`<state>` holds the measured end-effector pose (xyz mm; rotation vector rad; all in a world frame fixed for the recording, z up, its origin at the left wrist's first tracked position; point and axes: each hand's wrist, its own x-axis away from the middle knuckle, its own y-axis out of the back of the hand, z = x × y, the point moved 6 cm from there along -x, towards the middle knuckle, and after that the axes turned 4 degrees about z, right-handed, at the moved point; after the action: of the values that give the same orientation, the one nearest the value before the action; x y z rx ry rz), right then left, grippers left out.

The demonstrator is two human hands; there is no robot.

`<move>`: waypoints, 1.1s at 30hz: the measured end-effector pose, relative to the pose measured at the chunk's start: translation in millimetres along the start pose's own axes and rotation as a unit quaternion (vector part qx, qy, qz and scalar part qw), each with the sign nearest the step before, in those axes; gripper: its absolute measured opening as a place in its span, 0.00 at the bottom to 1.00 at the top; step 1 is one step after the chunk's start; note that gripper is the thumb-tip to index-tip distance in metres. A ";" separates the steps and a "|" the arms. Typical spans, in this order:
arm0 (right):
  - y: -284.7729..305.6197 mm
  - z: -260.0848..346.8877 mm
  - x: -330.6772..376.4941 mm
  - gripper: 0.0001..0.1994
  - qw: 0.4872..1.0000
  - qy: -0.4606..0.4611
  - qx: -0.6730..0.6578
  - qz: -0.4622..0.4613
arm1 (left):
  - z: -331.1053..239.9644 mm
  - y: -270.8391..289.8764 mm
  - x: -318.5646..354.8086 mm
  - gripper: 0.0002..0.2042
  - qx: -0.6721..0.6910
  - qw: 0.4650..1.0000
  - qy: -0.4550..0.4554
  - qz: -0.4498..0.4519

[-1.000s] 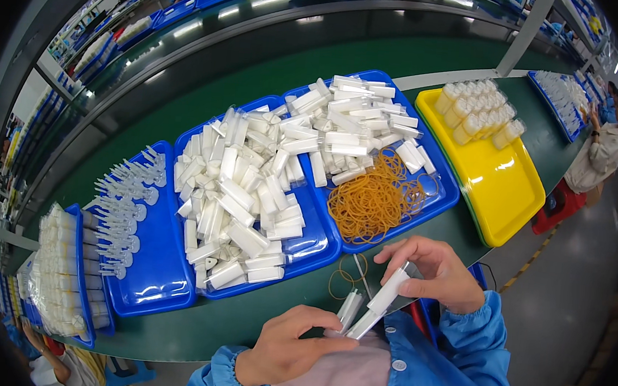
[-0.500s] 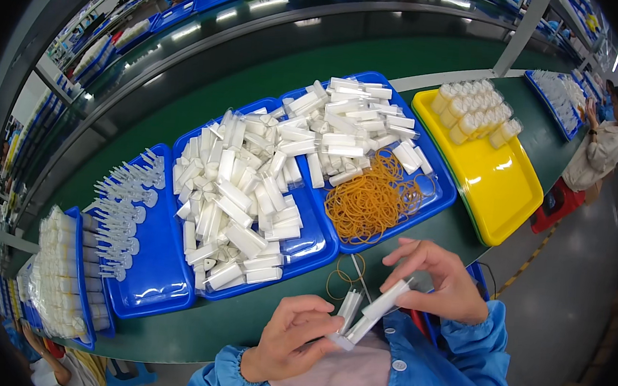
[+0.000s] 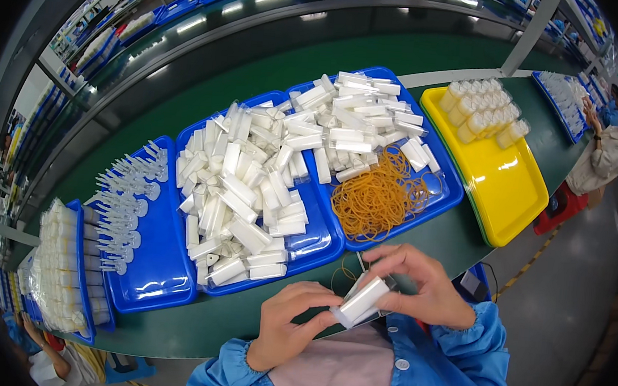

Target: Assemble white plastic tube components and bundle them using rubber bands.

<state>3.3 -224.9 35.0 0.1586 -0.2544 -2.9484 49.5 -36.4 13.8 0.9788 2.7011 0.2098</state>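
Close to my body, just off the front edge of the table, my left hand (image 3: 291, 324) and my right hand (image 3: 416, 283) hold white oblong pieces with clear plastic (image 3: 364, 300) between them. My left fingers and thumb pinch the lower left end. The right thumb and fingers grip the upper right end. The pieces lie side by side at a slant; their exact number is hard to make out. Beyond my hands, a heap of orange rubber bands (image 3: 373, 202) lies in a blue tray (image 3: 435, 206), alongside many similar white pieces (image 3: 351, 124).
Another blue tray (image 3: 312, 244) is piled with white pieces. Left of it, a blue tray (image 3: 153, 282) holds clear stemmed plastic parts (image 3: 122, 214), near bagged white parts (image 3: 60, 268). A yellow tray (image 3: 509, 187) at right carries bundled whitish cylinders (image 3: 475, 108). A co-worker (image 3: 606, 147) sits far right.
The white pieces, spread apart like a V earlier, have come together. My right hand has moved left and closer to my left hand. The view has shifted slightly.
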 end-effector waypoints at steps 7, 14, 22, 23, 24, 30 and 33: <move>100.4 -12.8 -36.4 0.21 0.803 0.014 0.539 -0.253 | 0.0 5.9 -0.6 0.07 -0.047 0.998 0.002 -0.041; 122.7 -68.0 -62.2 0.19 0.645 -0.084 0.734 -0.195 | 3.2 7.3 4.8 0.10 -0.040 0.998 0.014 -0.042; 128.8 -23.5 -32.5 0.08 0.926 -0.022 0.300 -0.228 | -5.3 9.5 7.4 0.10 -0.059 0.997 -0.012 -0.042; 117.1 -16.6 -29.4 0.08 0.964 -0.037 0.156 -0.211 | -8.7 9.4 6.9 0.10 -0.069 0.997 -0.024 -0.037; 104.6 -14.2 -25.5 0.08 0.980 -0.051 0.009 -0.193 | -12.8 8.4 6.2 0.11 -0.079 0.996 -0.038 -0.029; 45.2 -12.0 -18.5 0.08 0.989 -0.081 -0.102 -0.071 | -33.2 -1.7 9.2 0.18 -0.144 0.977 -0.159 0.017; 34.4 -14.3 -20.9 0.09 0.993 -0.081 -0.075 -0.041 | -37.6 -3.2 9.9 0.17 -0.172 0.966 -0.191 0.029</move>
<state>31.3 -256.6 29.0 -0.0940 -0.0490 -3.0512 29.4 -34.3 47.2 0.8871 2.1946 0.4358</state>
